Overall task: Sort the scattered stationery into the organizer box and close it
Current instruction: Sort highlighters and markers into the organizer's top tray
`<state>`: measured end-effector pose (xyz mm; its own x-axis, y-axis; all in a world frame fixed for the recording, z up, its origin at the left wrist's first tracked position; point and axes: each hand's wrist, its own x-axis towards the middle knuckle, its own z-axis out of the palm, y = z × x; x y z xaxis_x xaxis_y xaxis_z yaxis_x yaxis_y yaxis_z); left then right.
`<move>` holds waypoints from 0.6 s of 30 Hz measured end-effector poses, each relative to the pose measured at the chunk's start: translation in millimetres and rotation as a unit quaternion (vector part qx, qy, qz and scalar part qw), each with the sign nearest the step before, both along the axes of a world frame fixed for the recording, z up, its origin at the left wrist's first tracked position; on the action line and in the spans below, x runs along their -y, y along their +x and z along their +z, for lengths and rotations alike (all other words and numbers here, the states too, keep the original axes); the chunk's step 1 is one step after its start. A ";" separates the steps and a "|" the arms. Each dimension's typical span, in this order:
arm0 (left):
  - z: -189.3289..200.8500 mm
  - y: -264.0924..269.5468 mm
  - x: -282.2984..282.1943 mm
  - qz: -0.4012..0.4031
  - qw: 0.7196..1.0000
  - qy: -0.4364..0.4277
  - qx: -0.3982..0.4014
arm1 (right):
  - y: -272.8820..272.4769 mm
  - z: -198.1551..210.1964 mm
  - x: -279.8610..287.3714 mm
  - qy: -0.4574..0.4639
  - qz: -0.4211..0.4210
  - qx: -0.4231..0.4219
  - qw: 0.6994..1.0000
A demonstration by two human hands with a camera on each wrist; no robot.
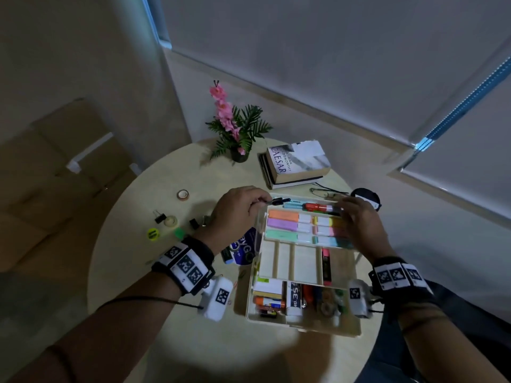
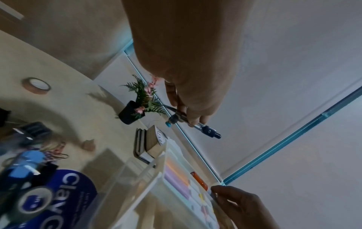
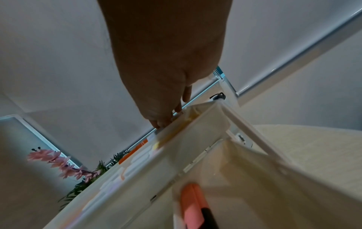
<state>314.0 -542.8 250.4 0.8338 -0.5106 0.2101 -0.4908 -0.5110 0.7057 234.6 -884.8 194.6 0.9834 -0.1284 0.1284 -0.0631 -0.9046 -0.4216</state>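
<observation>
The cream organizer box (image 1: 304,322) lies open on the round table, its raised tray (image 1: 262,217) filled with pastel highlighters (image 1: 283,225). My left hand (image 1: 262,200) pinches two pens (image 1: 279,201) just over the tray's far left corner; the left wrist view shows a dark-ended pen (image 2: 208,131) and a light-blue-tipped one (image 2: 170,122). My right hand (image 1: 344,212) curls over the tray's far right end, fingertips (image 3: 164,122) closing on the end of a red marker (image 1: 318,207) in the back slot. A pink highlighter (image 1: 326,265) lies in the lower section.
Left of the box lie a tape roll (image 1: 182,194), binder clips (image 1: 159,217), small round items (image 1: 153,233) and a blue clay packet (image 1: 246,248). At the back stand a potted plant (image 1: 239,134), stacked books (image 1: 298,164), glasses (image 1: 326,192) and a black round object (image 1: 365,197).
</observation>
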 end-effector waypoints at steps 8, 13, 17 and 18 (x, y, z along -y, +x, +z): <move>-6.8 7.8 78.2 -0.008 0.997 0.066 -0.033 | 0.6 7.4 11.6 -0.053 -0.048 0.029 0.997; -13.8 13.1 96.7 0.001 0.993 0.119 -0.023 | -3.8 8.5 6.7 -0.058 -0.054 0.039 0.996; -22.2 15.8 99.2 -0.003 0.990 0.136 -0.037 | -6.4 4.5 4.5 -0.021 -0.067 0.039 0.997; -23.5 14.8 99.0 -0.007 0.990 0.132 -0.038 | -7.6 4.6 3.5 -0.023 -0.065 0.039 0.997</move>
<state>328.8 -641.8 226.9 0.8341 -0.5516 0.0042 -0.4498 -0.6757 0.5840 227.0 -888.4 199.2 0.9456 -0.2456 0.2133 -0.1489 -0.9097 -0.3876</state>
